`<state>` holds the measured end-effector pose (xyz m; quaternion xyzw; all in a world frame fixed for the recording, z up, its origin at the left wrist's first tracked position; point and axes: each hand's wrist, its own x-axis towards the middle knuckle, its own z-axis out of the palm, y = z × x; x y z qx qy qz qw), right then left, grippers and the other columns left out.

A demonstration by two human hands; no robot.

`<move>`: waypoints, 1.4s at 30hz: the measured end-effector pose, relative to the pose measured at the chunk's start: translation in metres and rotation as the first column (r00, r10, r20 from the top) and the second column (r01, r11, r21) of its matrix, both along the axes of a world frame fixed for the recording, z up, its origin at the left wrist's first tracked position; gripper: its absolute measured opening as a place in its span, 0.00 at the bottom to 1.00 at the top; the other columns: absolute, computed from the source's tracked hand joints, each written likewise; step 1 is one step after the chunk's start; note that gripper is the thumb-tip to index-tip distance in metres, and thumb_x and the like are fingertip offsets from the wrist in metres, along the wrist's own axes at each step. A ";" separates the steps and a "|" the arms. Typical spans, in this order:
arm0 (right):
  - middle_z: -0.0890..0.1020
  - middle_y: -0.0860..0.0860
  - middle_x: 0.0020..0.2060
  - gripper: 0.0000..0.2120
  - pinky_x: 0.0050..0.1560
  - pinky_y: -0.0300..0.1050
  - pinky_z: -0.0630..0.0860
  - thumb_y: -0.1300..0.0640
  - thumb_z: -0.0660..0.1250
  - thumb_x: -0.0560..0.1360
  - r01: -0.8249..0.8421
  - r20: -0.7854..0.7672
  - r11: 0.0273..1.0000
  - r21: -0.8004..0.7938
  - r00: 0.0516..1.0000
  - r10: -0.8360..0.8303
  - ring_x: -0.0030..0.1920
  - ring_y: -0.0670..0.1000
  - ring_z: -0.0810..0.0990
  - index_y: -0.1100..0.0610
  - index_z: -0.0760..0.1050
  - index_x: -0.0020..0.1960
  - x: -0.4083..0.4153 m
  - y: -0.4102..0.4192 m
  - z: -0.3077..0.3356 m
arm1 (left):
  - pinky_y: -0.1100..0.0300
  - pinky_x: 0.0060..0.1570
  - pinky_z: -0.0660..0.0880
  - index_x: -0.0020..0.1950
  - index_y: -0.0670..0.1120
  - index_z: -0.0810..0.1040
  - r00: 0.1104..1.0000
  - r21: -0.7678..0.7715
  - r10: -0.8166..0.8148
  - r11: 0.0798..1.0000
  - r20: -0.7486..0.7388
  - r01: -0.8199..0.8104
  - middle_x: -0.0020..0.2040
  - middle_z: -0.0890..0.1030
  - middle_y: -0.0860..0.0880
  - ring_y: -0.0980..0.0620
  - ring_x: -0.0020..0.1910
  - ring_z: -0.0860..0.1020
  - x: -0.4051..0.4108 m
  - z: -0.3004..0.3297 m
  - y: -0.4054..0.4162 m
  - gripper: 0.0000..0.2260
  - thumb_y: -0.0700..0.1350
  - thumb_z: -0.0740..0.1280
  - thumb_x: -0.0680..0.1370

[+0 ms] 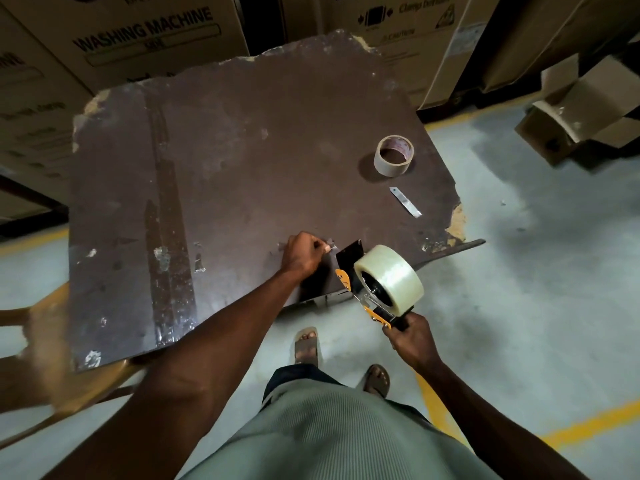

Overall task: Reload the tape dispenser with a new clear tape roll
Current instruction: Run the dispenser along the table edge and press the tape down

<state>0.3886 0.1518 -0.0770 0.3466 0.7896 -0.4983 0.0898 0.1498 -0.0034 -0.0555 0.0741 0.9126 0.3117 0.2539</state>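
Printed cardboard boxes (145, 32) stand behind the worn brown tabletop (221, 161), one marked "WASHING MACHINE"; what is inside them cannot be seen. Near the tabletop's front edge, the left hand (303, 254) has its grip pinched narrow on the loose end of tape (331, 247), finger and thumb closed just above the surface. Just right of it, the tape dispenser (369, 296) hangs at the tabletop's front right corner, its black front plate pointing toward the left hand. A full clear tape roll (391, 277) sits on its hub, glossy and pale, with orange parts showing below. The right hand (412, 339) has its grip wrapped around the dispenser's handle, below the roll. Farther back on the right, an empty tape core (393, 155) stands on the tabletop, and a small metal blade (405, 201) lies near it.
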 end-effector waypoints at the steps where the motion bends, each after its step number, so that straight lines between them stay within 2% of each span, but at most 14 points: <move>1: 0.75 0.48 0.24 0.11 0.31 0.46 0.70 0.59 0.72 0.67 0.008 0.004 1.000 -0.002 1.000 -0.008 0.27 0.52 0.72 0.50 0.72 0.31 0.003 -0.001 -0.001 | 0.60 0.46 0.78 0.47 0.46 0.87 0.999 0.006 -0.032 0.999 -0.009 0.032 0.46 0.87 0.48 0.52 0.45 0.83 0.003 0.001 -0.001 0.07 0.48 0.72 0.76; 4: 0.75 0.47 0.22 0.13 0.29 0.43 0.70 0.65 0.73 0.69 0.014 0.002 1.000 0.010 1.000 -0.014 0.24 0.48 0.73 0.51 0.74 0.33 0.017 -0.002 -0.003 | 0.54 0.46 0.80 0.48 0.47 0.87 0.995 0.012 -0.095 0.995 -0.005 0.095 0.46 0.87 0.48 0.51 0.43 0.83 0.012 0.001 -0.003 0.08 0.49 0.71 0.76; 7: 0.75 0.45 0.20 0.15 0.28 0.41 0.69 0.66 0.74 0.70 0.014 0.021 1.000 0.015 1.000 -0.014 0.22 0.46 0.72 0.51 0.74 0.33 0.024 -0.004 -0.005 | 0.58 0.44 0.77 0.48 0.47 0.87 0.996 0.019 -0.092 0.996 -0.018 0.093 0.46 0.87 0.49 0.51 0.45 0.83 0.019 0.001 0.000 0.08 0.50 0.71 0.76; 10: 0.75 0.42 0.20 0.21 0.30 0.39 0.69 0.67 0.75 0.68 0.032 -0.004 0.999 0.030 0.999 -0.032 0.24 0.41 0.72 0.46 0.70 0.31 0.019 -0.006 -0.001 | 0.57 0.45 0.75 0.48 0.48 0.85 0.988 0.001 -0.104 0.994 -0.113 0.105 0.49 0.85 0.47 0.48 0.48 0.82 0.022 -0.004 0.001 0.08 0.51 0.71 0.76; 12: 0.74 0.42 0.19 0.22 0.27 0.30 0.66 0.67 0.75 0.68 0.027 -0.021 0.999 0.032 0.999 -0.026 0.24 0.39 0.72 0.45 0.69 0.31 0.017 -0.007 0.003 | 0.53 0.47 0.73 0.53 0.47 0.78 0.958 -0.093 -0.137 0.989 -0.252 0.117 0.53 0.79 0.45 0.45 0.50 0.77 0.025 -0.005 -0.002 0.12 0.53 0.71 0.75; 15: 0.73 0.42 0.23 0.20 0.27 0.28 0.66 0.67 0.75 0.69 0.027 -0.026 0.999 0.029 0.999 -0.026 0.26 0.36 0.75 0.47 0.70 0.32 0.017 -0.007 0.006 | 0.51 0.48 0.67 0.58 0.47 0.74 0.770 -0.369 -0.429 0.890 -0.473 0.269 0.55 0.74 0.44 0.43 0.53 0.71 0.032 -0.006 -0.001 0.13 0.50 0.70 0.77; 17: 0.72 0.42 0.22 0.19 0.26 0.29 0.66 0.67 0.75 0.69 0.031 -0.013 0.999 0.042 0.999 -0.030 0.26 0.36 0.75 0.48 0.70 0.32 0.016 -0.007 0.007 | 0.50 0.51 0.65 0.61 0.49 0.76 0.663 -0.447 -0.579 0.807 -0.474 0.386 0.59 0.75 0.45 0.44 0.57 0.69 0.039 -0.008 -0.001 0.14 0.45 0.70 0.76; 21: 0.72 0.40 0.21 0.18 0.26 0.28 0.66 0.67 0.75 0.69 0.024 -0.002 0.999 0.045 1.000 -0.024 0.26 0.35 0.74 0.49 0.70 0.32 0.017 -0.008 0.008 | 0.42 0.57 0.70 0.64 0.46 0.79 0.507 -0.511 -0.720 0.694 -0.475 0.507 0.66 0.76 0.47 0.43 0.64 0.68 0.045 -0.020 -0.014 0.23 0.42 0.75 0.69; 23: 0.73 0.39 0.25 0.13 0.27 0.27 0.67 0.66 0.75 0.69 0.010 0.017 0.999 0.045 1.000 -0.011 0.26 0.36 0.74 0.54 0.73 0.36 0.018 -0.008 0.007 | 0.38 0.68 0.63 0.70 0.42 0.74 0.369 -0.602 -0.825 0.565 -0.428 0.565 0.72 0.72 0.43 0.40 0.71 0.68 0.045 -0.024 -0.019 0.24 0.42 0.69 0.73; 25: 0.73 0.39 0.27 0.11 0.28 0.27 0.68 0.66 0.75 0.70 0.001 0.020 0.999 0.044 1.000 -0.002 0.27 0.35 0.75 0.56 0.74 0.38 0.018 -0.008 0.008 | 0.39 0.75 0.55 0.74 0.37 0.67 0.305 -0.622 -0.880 0.474 -0.365 0.623 0.74 0.68 0.36 0.36 0.75 0.65 0.041 -0.025 -0.021 0.25 0.43 0.61 0.77; 28: 0.74 0.38 0.28 0.12 0.29 0.26 0.69 0.66 0.75 0.70 -0.005 -0.002 0.999 0.045 1.000 0.005 0.29 0.35 0.77 0.54 0.73 0.39 0.018 -0.010 0.009 | 0.42 0.77 0.49 0.77 0.36 0.59 0.329 -0.533 -0.912 0.411 -0.247 0.740 0.78 0.55 0.31 0.34 0.78 0.54 0.037 -0.018 -0.030 0.34 0.55 0.54 0.77; 32: 0.75 0.37 0.30 0.11 0.29 0.25 0.69 0.66 0.74 0.71 -0.014 -0.014 0.999 0.048 1.000 0.015 0.31 0.39 0.73 0.55 0.74 0.41 0.019 -0.011 0.008 | 0.43 0.77 0.45 0.80 0.42 0.51 0.367 -0.492 -0.911 0.410 -0.188 0.768 0.80 0.43 0.36 0.39 0.80 0.42 0.040 -0.014 -0.033 0.41 0.71 0.49 0.77; 36: 0.73 0.39 0.27 0.15 0.28 0.26 0.68 0.66 0.74 0.71 -0.021 -0.007 0.999 0.043 1.000 0.021 0.26 0.40 0.74 0.51 0.72 0.36 0.020 -0.008 0.008 | 0.44 0.77 0.44 0.80 0.42 0.47 0.368 -0.510 -0.915 0.400 -0.167 0.762 0.80 0.41 0.36 0.39 0.80 0.41 0.041 -0.011 -0.032 0.47 0.76 0.48 0.74; 42: 0.74 0.43 0.23 0.11 0.25 0.30 0.65 0.65 0.75 0.69 -0.030 0.014 0.998 0.059 0.999 0.030 0.24 0.39 0.73 0.54 0.75 0.35 0.034 -0.001 -0.002 | 0.45 0.78 0.45 0.80 0.38 0.44 0.425 -0.548 -0.893 0.431 -0.146 0.717 0.81 0.45 0.37 0.40 0.80 0.43 0.045 -0.013 -0.026 0.53 0.78 0.49 0.71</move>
